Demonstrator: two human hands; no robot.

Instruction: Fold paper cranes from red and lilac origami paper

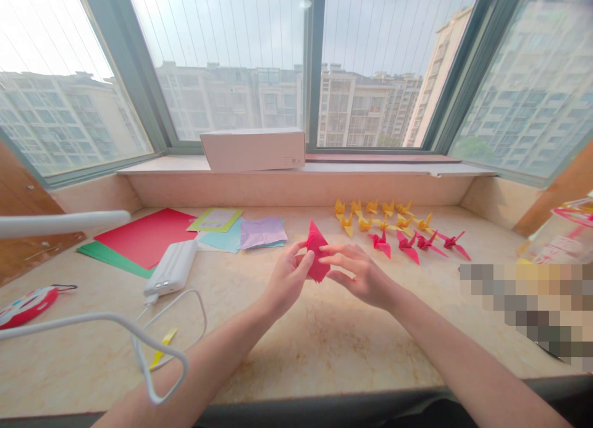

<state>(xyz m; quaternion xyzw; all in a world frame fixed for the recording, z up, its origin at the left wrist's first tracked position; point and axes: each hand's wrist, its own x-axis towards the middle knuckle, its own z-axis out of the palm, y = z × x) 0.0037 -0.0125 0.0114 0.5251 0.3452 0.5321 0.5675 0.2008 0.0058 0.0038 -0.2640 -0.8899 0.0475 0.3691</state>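
A folded piece of red paper (317,258), pointed at the top, stands roughly upright just above the tabletop. My left hand (293,268) pinches its left side, thumb on the near face and the other fingers partly hidden behind. From the other side, my right hand (364,272) touches the paper with stretched fingertips; its thumb is spread apart below them, near the paper's right edge. Several red paper cranes (408,247) lie to the right beyond my right hand. Behind them stand rows of small yellow paper cranes (365,223).
Red sheets (148,236), a green sheet (118,261) and pastel papers (263,231) lie left. Nearer are a white power bank (172,267), its looping cable (111,317) and a yellow strip (163,349). A white box (254,151) sits on the sill; a clear container (563,236) stands right.
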